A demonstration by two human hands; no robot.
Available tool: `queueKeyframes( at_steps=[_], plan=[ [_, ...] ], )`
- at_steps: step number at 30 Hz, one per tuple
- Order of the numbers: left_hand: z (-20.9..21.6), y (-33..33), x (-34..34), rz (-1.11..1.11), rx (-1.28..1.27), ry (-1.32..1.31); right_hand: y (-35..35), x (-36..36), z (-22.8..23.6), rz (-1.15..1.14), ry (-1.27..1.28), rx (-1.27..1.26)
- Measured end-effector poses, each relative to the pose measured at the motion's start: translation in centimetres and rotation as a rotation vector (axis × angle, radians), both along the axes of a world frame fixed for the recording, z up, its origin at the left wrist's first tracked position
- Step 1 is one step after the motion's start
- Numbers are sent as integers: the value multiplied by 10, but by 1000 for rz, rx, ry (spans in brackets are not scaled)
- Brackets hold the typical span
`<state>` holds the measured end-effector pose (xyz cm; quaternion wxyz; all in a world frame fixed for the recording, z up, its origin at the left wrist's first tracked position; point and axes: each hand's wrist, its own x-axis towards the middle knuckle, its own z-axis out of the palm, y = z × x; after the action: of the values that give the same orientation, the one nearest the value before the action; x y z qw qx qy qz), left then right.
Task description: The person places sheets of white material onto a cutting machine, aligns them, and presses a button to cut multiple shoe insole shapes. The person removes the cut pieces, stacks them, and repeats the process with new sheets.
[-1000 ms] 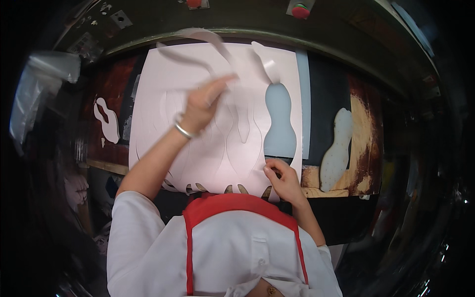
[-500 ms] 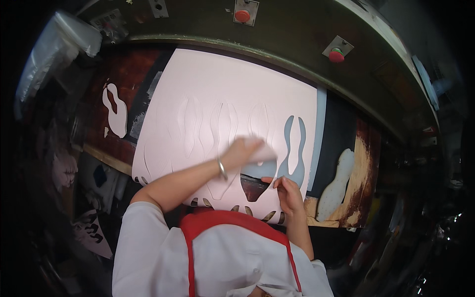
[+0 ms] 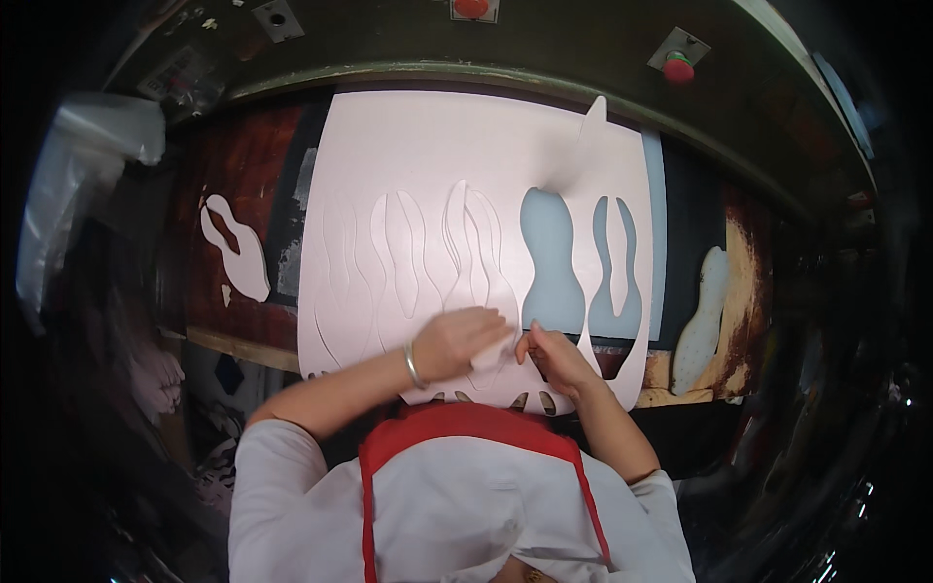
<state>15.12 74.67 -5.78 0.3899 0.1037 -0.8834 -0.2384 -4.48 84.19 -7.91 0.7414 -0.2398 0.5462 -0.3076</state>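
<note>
A pale pink sheet (image 3: 389, 136), scored with several long, forked outlines, lies over a light blue layer (image 3: 653, 223). My left hand (image 3: 462, 340), a bangle at the wrist, has its fingers together over the rounded end of a forked pink cut piece (image 3: 465, 199), which overlaps a similar outline. My right hand (image 3: 556, 358) is half curled, thumb and forefinger apart, at the lower edge of a cut-out (image 3: 551, 262) that shows blue. Beyond the cut-out a narrow pink strip (image 3: 595, 121) stands up, blurred by motion at its lower end.
On the brown board at left lies a white forked piece (image 3: 238, 257). A whitish sole-shaped template (image 3: 702, 316) rests at right. A dark green machine beam (image 3: 389, 44) with red buttons (image 3: 678, 68) spans the back. Clear plastic (image 3: 107, 146) hangs at far left.
The forked piece my left hand was lifting has come away from the sheet and moved left onto its neighbour, leaving a full blue opening. A narrow strip now stands up behind it.
</note>
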Motion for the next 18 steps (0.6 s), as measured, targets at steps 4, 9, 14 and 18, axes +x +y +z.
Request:
queueKeyframes(
  at_steps=[4,9,14,18],
  plan=[
    [-48,28,21,-53,70,-214,-4,-2,-9,-210,-240,0],
    [-28,-4,0,-83,201,-186,-1,11,2,-304,-173,-153],
    [82,-151,34,892,704,161,17,32,35,-181,964,-619],
    [137,-201,86,401,302,777,24,63,49,-81,773,-635]
  ],
)
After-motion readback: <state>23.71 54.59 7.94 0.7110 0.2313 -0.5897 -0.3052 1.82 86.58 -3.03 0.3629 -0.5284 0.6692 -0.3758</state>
